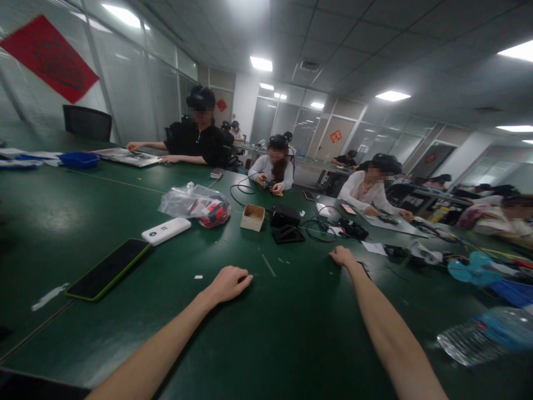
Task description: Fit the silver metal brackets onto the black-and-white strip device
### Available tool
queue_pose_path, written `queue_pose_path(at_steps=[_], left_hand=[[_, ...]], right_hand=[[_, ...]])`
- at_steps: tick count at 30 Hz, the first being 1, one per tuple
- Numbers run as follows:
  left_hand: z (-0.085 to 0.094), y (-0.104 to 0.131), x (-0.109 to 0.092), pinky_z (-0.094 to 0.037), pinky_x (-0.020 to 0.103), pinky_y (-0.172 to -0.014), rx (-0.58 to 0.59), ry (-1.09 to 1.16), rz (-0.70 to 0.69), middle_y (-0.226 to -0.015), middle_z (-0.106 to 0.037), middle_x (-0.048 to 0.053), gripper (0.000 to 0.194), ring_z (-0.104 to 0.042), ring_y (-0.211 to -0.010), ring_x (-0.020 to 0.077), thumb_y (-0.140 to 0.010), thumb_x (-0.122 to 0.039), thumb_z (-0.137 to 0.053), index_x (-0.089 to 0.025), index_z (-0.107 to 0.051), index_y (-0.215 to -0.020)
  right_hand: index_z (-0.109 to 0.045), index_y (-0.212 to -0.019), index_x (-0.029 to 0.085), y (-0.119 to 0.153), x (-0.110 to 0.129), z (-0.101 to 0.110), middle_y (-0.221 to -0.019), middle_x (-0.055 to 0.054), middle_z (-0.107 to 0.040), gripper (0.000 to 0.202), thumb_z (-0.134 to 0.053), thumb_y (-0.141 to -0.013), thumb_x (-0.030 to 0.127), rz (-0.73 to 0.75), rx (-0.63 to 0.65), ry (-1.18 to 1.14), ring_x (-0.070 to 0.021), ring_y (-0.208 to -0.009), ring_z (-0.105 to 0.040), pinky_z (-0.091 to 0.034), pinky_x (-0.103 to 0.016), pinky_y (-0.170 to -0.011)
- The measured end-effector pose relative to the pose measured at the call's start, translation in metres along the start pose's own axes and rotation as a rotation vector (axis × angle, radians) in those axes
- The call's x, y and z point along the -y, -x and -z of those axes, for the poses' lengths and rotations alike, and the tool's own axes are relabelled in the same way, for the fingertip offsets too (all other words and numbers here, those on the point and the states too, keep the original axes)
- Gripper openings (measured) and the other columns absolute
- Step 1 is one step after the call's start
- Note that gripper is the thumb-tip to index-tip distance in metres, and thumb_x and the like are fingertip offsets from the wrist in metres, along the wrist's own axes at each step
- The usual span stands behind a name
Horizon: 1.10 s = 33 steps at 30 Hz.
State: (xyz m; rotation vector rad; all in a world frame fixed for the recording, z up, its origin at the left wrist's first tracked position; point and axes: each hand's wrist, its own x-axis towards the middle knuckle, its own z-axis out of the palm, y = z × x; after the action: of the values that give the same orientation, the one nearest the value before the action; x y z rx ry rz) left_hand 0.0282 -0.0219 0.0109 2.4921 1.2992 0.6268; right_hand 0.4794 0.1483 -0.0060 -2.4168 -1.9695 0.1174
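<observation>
Left hand (229, 283): fingers are curling nearly closed, gripping nothing visible, resting on the table (270, 339)
Right hand (342, 256): fingers are curling nearly closed, gripping nothing visible
White scrap (199, 276): one, lying near the left hand
Open box (252, 218): one, sitting beyond the hands
Black tray (288, 234): one, lying near the box
Bottle (485, 336): one, lying rightward

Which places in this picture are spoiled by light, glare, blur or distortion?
In the head view, rectangular white ceiling lamps are overexposed; the dark green tabletop has pale glare at left; the clear plastic bottle looks stretched and soft near the right edge.
</observation>
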Motion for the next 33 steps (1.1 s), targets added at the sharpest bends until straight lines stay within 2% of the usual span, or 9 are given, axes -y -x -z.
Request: queue_pose_path(at_steps=[5, 9, 15, 20, 24, 27, 30, 33], left_hand=[[0.002, 0.000, -0.002, -0.032, 0.023, -0.056, -0.004, 0.001, -0.005, -0.058, -0.057, 0.001, 0.042, -0.051, -0.053, 0.0118, -0.093, -0.037, -0.037, -0.016, -0.059, -0.064], [0.001, 0.001, 0.000, -0.033, 0.023, -0.056, -0.002, 0.006, -0.002, -0.059, -0.057, 0.001, 0.043, -0.050, -0.053, 0.0113, -0.093, -0.038, -0.037, -0.016, -0.059, -0.064], [0.000, 0.000, 0.000, -0.034, 0.023, -0.056, 0.002, 0.026, 0.002, -0.058, -0.057, 0.001, 0.044, -0.050, -0.052, 0.0110, -0.093, -0.040, -0.037, -0.016, -0.059, -0.063], [-0.001, 0.000, 0.002, -0.033, 0.023, -0.056, -0.007, 0.007, 0.002, -0.058, -0.057, 0.001, 0.044, -0.050, -0.053, 0.0112, -0.093, -0.038, -0.037, -0.016, -0.059, -0.063], [-0.001, 0.000, 0.002, -0.032, 0.023, -0.055, -0.013, -0.007, 0.003, -0.058, -0.057, 0.001, 0.044, -0.049, -0.052, 0.0116, -0.093, -0.039, -0.037, -0.016, -0.059, -0.063], [0.000, 0.000, 0.001, -0.032, 0.024, -0.055, -0.017, -0.011, 0.001, -0.058, -0.057, 0.001, 0.044, -0.049, -0.053, 0.0119, -0.093, -0.040, -0.037, -0.016, -0.059, -0.063], [0.001, 0.001, -0.001, -0.032, 0.024, -0.055, -0.017, 0.006, -0.004, -0.058, -0.057, 0.001, 0.044, -0.049, -0.053, 0.0118, -0.093, -0.040, -0.037, -0.016, -0.060, -0.063], [0.001, 0.000, 0.000, -0.033, 0.024, -0.056, -0.003, 0.036, -0.006, -0.058, -0.057, 0.000, 0.043, -0.050, -0.052, 0.0115, -0.093, -0.039, -0.037, -0.017, -0.059, -0.064]], right_hand=[[-0.067, -0.094, 0.013, 0.004, 0.001, -0.003, -0.096, -0.011, -0.069, 0.021, -0.053, -0.083, 0.024, 0.024, -0.024, -0.024, -0.0201, -0.090, -0.063, -0.042, -0.023, -0.073], [-0.065, -0.099, 0.014, 0.010, -0.007, -0.002, -0.101, -0.008, -0.068, 0.022, -0.054, -0.083, 0.024, 0.070, -0.044, -0.055, -0.0177, -0.093, -0.062, -0.042, -0.022, -0.076], [-0.062, -0.107, 0.014, 0.011, -0.023, 0.006, -0.102, -0.008, -0.068, 0.029, -0.058, -0.078, 0.019, 0.045, -0.047, -0.078, -0.0184, -0.094, -0.062, -0.043, -0.022, -0.077], [-0.061, -0.110, 0.015, 0.012, -0.021, 0.005, -0.101, -0.005, -0.069, 0.033, -0.058, -0.076, 0.015, 0.056, -0.030, -0.106, -0.0167, -0.093, -0.063, -0.043, -0.021, -0.077], [-0.061, -0.111, 0.015, 0.015, -0.020, 0.010, -0.103, -0.005, -0.069, 0.034, -0.060, -0.077, 0.021, 0.062, -0.031, -0.118, -0.0150, -0.095, -0.063, -0.044, -0.019, -0.078], [-0.059, -0.113, 0.015, 0.020, -0.032, 0.021, -0.108, -0.007, -0.067, 0.034, -0.055, -0.081, 0.026, 0.008, -0.074, -0.099, -0.0172, -0.099, -0.062, -0.044, -0.021, -0.081], [-0.060, -0.113, 0.014, 0.028, -0.055, 0.033, -0.108, -0.013, -0.066, 0.035, -0.050, -0.084, 0.030, -0.101, -0.107, -0.051, -0.0234, -0.099, -0.062, -0.046, -0.028, -0.079], [-0.068, -0.093, 0.011, 0.039, -0.077, 0.036, -0.089, -0.019, -0.069, 0.037, -0.052, -0.081, 0.042, -0.194, -0.076, -0.001, -0.0299, -0.084, -0.066, -0.048, -0.033, -0.067]])
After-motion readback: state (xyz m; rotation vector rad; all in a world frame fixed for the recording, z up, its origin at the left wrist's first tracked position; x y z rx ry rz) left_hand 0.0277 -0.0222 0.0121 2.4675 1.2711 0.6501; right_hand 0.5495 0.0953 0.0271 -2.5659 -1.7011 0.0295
